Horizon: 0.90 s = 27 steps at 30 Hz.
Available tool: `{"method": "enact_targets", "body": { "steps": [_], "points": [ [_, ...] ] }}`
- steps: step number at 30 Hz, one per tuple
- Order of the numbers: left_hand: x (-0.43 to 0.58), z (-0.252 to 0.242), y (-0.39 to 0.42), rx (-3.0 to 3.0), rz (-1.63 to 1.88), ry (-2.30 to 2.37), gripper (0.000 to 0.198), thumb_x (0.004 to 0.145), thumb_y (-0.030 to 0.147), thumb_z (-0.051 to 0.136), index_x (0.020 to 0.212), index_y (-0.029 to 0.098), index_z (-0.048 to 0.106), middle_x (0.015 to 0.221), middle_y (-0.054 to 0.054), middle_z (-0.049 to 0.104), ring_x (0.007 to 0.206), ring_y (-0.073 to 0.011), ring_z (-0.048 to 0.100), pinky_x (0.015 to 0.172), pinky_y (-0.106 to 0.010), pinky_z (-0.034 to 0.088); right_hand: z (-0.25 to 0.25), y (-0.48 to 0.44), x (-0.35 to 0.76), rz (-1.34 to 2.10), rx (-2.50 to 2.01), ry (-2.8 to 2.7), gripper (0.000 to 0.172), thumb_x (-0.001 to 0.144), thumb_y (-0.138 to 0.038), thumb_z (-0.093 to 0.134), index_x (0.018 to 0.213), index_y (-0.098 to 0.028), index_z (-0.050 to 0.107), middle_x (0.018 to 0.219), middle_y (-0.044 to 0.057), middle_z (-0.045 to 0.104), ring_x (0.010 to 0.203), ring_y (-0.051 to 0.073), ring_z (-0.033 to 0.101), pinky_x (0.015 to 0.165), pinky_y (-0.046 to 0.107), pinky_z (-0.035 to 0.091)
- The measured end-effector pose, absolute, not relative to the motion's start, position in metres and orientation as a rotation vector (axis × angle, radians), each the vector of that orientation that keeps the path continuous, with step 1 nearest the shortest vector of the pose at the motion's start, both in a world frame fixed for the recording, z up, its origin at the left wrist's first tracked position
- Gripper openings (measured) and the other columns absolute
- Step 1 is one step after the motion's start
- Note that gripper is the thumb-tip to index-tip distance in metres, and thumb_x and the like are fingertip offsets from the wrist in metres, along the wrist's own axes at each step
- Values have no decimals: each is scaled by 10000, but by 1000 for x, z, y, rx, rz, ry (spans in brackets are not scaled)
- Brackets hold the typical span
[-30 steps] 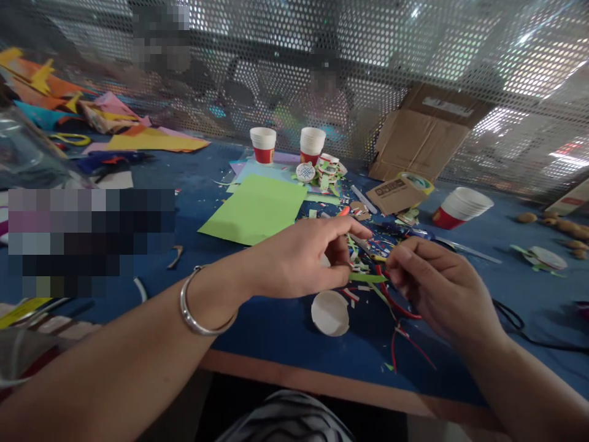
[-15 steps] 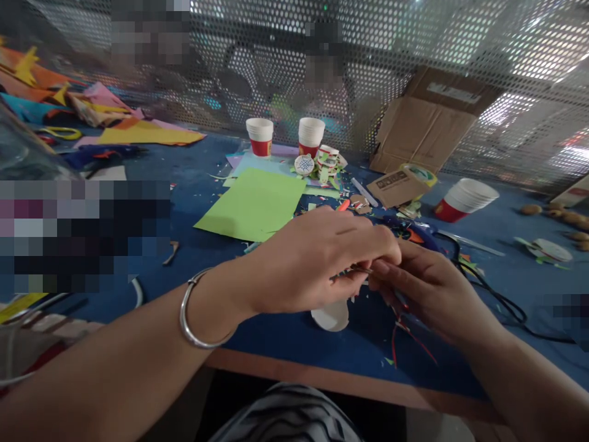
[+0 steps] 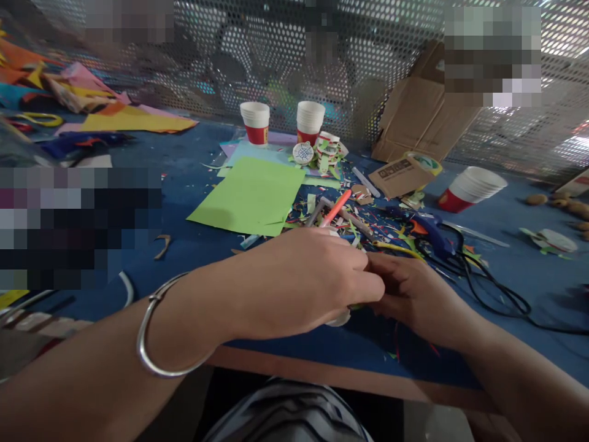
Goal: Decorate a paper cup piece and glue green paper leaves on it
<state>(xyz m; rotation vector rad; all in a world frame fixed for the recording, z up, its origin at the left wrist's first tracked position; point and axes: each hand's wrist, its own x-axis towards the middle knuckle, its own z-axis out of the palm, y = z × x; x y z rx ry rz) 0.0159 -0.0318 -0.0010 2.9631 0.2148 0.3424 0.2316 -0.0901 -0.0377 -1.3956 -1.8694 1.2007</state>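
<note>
Perforated grey metal screening (image 3: 257,67) backs the blue tabletop (image 3: 184,166) I'm watching through the head camera. My left hand (image 3: 299,285) and right hand (image 3: 421,298) meet low over its near side, fingers curled together; what they pinch is hidden, so I can't tell whether either grip is closed on anything. A small white, pale-rimmed piece (image 3: 339,318) shows just below the left fingers, mostly covered.

I'd judge the cutting and assembling to be partway along. Apparently done: a cluster of red-and-white cut pieces with green strips (image 3: 327,155), a white disc with blue drawn lines (image 3: 302,153) beside it, and a white disc with green tabs (image 3: 550,240) at far right. Apparently left: the large lime-green paper sheet (image 3: 248,196), mostly whole, and the white-and-red stacked paper cups (image 3: 310,121). Whatever is between my fingers looks unfinished to me.
</note>
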Motion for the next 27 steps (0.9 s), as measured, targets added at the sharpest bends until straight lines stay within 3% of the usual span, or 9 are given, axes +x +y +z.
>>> {"method": "enact_targets", "body": {
  "steps": [6,9,14,21,27],
  "points": [
    [18,-9,-37,2965,300,243,143,910,122,639,815,227,620,834,-1,691,732,-192,579,660,-367,389,-38,-92,231,977,-1410,-2030,10,860,-218,684,857,-222,674,761,-25,707,670,136,610,581,221,454],
    [17,-9,-39,2963,318,245,127,912,133,653,831,226,625,854,-10,710,754,-198,608,663,-368,399,-37,-93,230,880,-1414,-2091,50,853,-177,660,848,-223,678,746,-24,714,648,137,605,566,225,440],
    [13,-2,-35,2826,281,262,136,880,290,755,850,227,638,880,-8,717,775,-182,632,647,-340,414,-37,-94,230,832,-1402,-2087,69,872,-171,640,871,-227,679,794,-11,734,687,147,645,603,235,468],
    [9,2,-19,2651,460,646,123,1000,212,522,936,218,628,916,-6,690,809,-161,614,690,-293,394,-41,-97,233,812,-1459,-2027,62,939,-259,643,929,-236,700,797,-21,720,670,117,625,601,227,459],
    [9,11,-20,2544,629,796,220,1027,234,435,844,209,554,777,5,632,691,-139,562,653,-281,376,-39,-96,232,808,-1488,-1947,49,933,-260,650,928,-228,687,726,-27,691,618,109,606,557,229,441]
  ]
}}
